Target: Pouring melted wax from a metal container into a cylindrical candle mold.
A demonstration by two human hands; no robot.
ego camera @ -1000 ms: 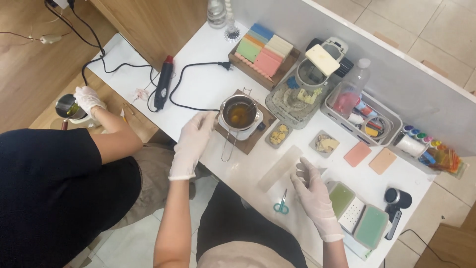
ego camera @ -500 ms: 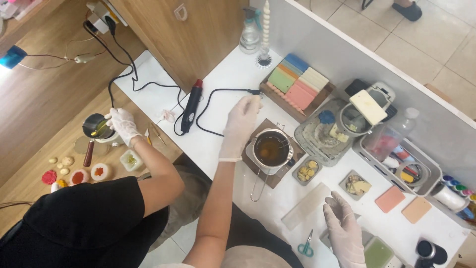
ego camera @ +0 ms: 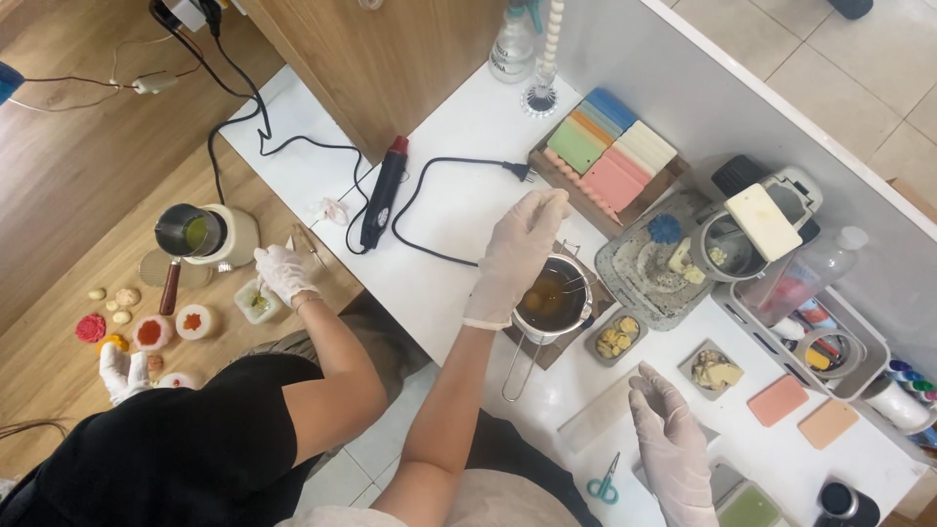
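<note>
My left hand (ego camera: 517, 256), in a white glove, hovers over the left rim of a small metal pot (ego camera: 556, 304) of amber liquid on a wooden board; its fingers are loosely extended and I see nothing in them. My right hand (ego camera: 669, 441), also gloved, rests with fingers spread on the white table (ego camera: 459, 146), next to a pale rectangular strip (ego camera: 597, 415). Just beyond its fingertips sits a small dish of yellowish chunks (ego camera: 714, 372).
Coloured bars fill a wooden tray (ego camera: 607, 156). A black heat gun (ego camera: 381, 203) and its cord lie at left. Teal scissors (ego camera: 605, 485) lie near the front edge. Another person in black (ego camera: 195, 439) works at a lower wooden table with a green-filled pot (ego camera: 195, 232).
The view has swung left and down. My left hand stays by the pot, now over its rim. My right hand has settled with fingers spread beside the pale strip.
</note>
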